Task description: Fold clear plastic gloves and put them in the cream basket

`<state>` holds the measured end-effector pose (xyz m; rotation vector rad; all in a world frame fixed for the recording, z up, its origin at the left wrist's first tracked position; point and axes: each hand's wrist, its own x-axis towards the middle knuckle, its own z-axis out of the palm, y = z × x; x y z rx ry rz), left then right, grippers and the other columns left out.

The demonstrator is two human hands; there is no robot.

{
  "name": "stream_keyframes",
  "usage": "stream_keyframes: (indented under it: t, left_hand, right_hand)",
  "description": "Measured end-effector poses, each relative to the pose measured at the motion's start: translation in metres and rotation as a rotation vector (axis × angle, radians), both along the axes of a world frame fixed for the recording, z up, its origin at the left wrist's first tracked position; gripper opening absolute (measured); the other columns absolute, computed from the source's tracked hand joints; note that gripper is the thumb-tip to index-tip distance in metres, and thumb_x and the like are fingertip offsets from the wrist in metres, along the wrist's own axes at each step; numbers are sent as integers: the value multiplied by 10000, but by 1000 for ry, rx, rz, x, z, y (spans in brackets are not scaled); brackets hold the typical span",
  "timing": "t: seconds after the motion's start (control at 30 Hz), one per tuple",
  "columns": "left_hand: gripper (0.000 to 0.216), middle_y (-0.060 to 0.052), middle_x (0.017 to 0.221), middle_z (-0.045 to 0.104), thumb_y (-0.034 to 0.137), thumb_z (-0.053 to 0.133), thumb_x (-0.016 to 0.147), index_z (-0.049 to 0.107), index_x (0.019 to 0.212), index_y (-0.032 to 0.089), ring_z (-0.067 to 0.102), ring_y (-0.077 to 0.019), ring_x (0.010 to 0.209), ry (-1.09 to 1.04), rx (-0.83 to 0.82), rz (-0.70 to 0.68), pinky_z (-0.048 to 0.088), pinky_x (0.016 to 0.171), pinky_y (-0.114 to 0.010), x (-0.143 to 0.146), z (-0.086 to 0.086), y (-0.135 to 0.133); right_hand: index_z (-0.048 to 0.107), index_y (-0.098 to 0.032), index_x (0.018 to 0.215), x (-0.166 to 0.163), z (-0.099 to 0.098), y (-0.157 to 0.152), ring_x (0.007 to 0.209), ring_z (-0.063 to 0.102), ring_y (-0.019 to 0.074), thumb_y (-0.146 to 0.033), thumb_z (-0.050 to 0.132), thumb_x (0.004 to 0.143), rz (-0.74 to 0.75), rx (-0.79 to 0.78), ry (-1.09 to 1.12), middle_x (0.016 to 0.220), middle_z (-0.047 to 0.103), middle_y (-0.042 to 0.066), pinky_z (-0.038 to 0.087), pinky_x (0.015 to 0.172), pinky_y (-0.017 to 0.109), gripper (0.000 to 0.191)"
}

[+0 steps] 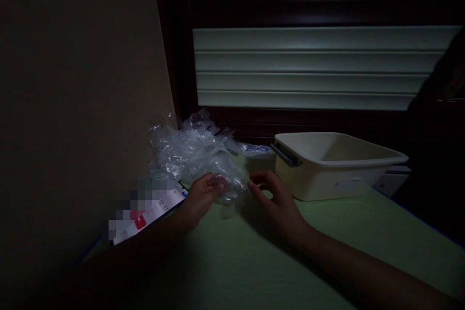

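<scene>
A crumpled heap of clear plastic film (192, 152) lies on the green table (254, 261) against the wall. My left hand (204, 194) has its fingers closed on the near edge of the film. My right hand (274, 199) hovers just to the right of the film, fingers curled and apart, holding nothing. The scene is dim.
A cream rectangular tub (337, 167) with a dark handle stands right of my right hand. A phone with a lit screen (148, 213) lies at the left by the wall. Dark shutters and pale slats fill the back. A small white box (390, 181) sits behind the tub.
</scene>
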<state>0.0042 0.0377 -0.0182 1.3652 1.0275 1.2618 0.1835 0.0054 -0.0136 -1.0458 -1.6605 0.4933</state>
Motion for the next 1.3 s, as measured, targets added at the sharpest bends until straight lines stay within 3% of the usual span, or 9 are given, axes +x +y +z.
stream_keyframes:
  t: [0.17, 0.43, 0.5, 0.6, 0.7, 0.9, 1.03, 1.2, 1.3]
  left_hand:
    - [207, -52, 831, 675, 164, 647, 600, 617, 804, 140, 624, -217, 827, 61, 24, -53, 466, 796, -357, 2, 0, -2]
    - [164, -36, 834, 683, 102, 595, 616, 665, 757, 147, 618, -207, 840, 165, 27, -189, 457, 806, -332, 6, 6, -13]
    - [156, -31, 780, 684, 107, 601, 608, 674, 741, 142, 623, -204, 787, 186, 6, -219, 468, 758, -324, 6, 7, -15]
    - [136, -18, 700, 670, 109, 600, 588, 671, 700, 138, 616, -191, 713, 191, -14, -212, 474, 692, -300, 7, 6, -16]
    - [128, -10, 684, 655, 116, 589, 568, 654, 674, 144, 602, -179, 685, 157, -18, -148, 468, 645, -272, 6, 7, -14]
    - [145, -5, 624, 604, 127, 533, 541, 631, 647, 139, 558, -152, 605, 59, -29, -12, 425, 552, -233, 2, 9, -10]
    - [164, 22, 552, 536, 131, 487, 528, 605, 642, 143, 493, -113, 519, 0, -53, 38, 375, 496, -205, 0, 7, -7]
    - [98, 11, 581, 546, 185, 529, 571, 587, 641, 150, 525, -134, 565, -32, -99, -49, 405, 540, -227, 2, 9, -11]
    - [200, -13, 721, 603, 278, 638, 630, 618, 788, 158, 571, -171, 696, -25, -94, -114, 427, 620, -252, 4, 10, -16]
  right_hand:
    - [513, -190, 1045, -1, -9, 5, 995, 534, 221, -320, 588, 768, 43, 1, -94, 1067, 561, 89, 442, 821, 386, 315]
    - [543, -187, 1074, -2, -3, 4, 988, 561, 226, -362, 648, 703, 139, -134, -17, 1118, 588, 101, 443, 833, 389, 424]
    - [576, -179, 1032, -4, -1, 2, 949, 576, 217, -345, 632, 726, 202, -145, -8, 1055, 624, 87, 441, 825, 371, 353]
    - [630, -169, 802, -6, 1, 0, 761, 591, 184, -323, 567, 775, 260, -151, 63, 804, 657, 38, 455, 701, 307, 168]
    - [597, -173, 633, -5, 1, 3, 646, 548, 163, -330, 552, 768, 222, -130, 147, 640, 601, 7, 427, 614, 276, 212]
    - [560, -189, 729, 2, -3, 12, 701, 535, 163, -354, 550, 749, 132, -136, 315, 719, 584, 8, 415, 645, 274, 167]
    - [528, -190, 752, 1, -4, 8, 596, 502, 136, -410, 517, 790, 136, -183, 366, 650, 540, -11, 404, 553, 249, 224]
    - [503, -196, 801, 0, -2, 3, 505, 444, 103, -483, 505, 799, 105, -223, 414, 649, 487, -34, 359, 436, 213, 287]
    - [511, -191, 784, 0, 4, 3, 498, 445, 97, -519, 544, 761, 103, -245, 439, 635, 493, -37, 353, 430, 210, 330]
